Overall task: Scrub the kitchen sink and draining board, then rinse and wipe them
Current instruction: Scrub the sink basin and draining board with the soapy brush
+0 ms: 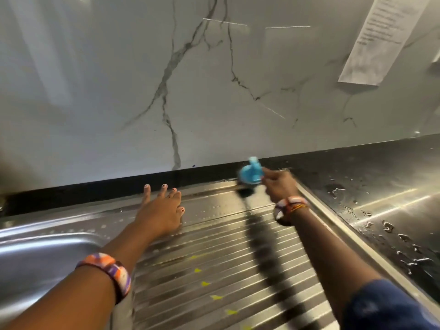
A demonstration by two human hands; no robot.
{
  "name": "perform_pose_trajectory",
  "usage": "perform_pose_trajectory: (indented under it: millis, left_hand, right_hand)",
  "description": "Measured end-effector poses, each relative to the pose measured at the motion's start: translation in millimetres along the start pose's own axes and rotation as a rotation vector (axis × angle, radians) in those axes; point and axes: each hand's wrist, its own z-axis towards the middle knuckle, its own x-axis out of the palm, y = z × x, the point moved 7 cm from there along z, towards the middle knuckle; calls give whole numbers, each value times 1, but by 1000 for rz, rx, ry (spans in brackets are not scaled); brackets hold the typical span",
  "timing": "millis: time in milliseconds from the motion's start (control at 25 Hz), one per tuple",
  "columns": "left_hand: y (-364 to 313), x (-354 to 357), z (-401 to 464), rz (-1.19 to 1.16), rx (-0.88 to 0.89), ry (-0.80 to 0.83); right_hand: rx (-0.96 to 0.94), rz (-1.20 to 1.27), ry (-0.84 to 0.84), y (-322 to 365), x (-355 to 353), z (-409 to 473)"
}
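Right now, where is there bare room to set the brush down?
Bare: the wet counter right of the draining board, and the ribbed board between both forearms. Crowded: the back edge, where the left hand rests flat and the right hand holds the blue brush.

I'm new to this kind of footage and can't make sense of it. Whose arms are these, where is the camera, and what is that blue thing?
The one picture comes from a camera worn on a person's head, looking down at their own arms. The left hand rests flat, fingers spread, on the ribbed steel draining board. The right hand grips a blue-handled scrubbing brush at the board's far edge. The sink lies at the left, a wet dark counter at the right. Small yellow spots dot the board.
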Motion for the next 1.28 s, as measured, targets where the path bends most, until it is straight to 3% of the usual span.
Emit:
perform_pose_trajectory:
  millis: [80,120,280,360,480,560,760,1000,1160,1280]
  left_hand:
    - [-2,-2,5,-61,-19,29]
    - [-2,-3,6,-75,-17,36]
    - [-3,-4,6,-6,38,96]
    - [-4,-3,11,13,26,93]
    - [-6,-7,20,24,-11,67]
    - [-10,-12,22,54,-16,67]
    - [-15,-14,18,72,-28,62]
    - [-10,-10,15,67,-69,29]
    - [-18,-11,18,99,-73,52]
    - [-14,-10,19,81,-48,54]
  right_hand:
    - [-177,-58,171,27,40,-13]
    - [-217,-158,155,33,37,-8]
    - [95,-488,-196,-6,-60,29]
    - [124,-415,-192,-16,-68,32]
    - [-45,-134,149,10,-12,19]
    - [-75,-90,239,19,-1,19]
    - [-12,-374,-18,2,-56,40]
    - [57,-662,148,-37,-104,-6]
    - [9,-462,-9,-19,-66,32]
    - [138,-465,106,-23,-87,35]
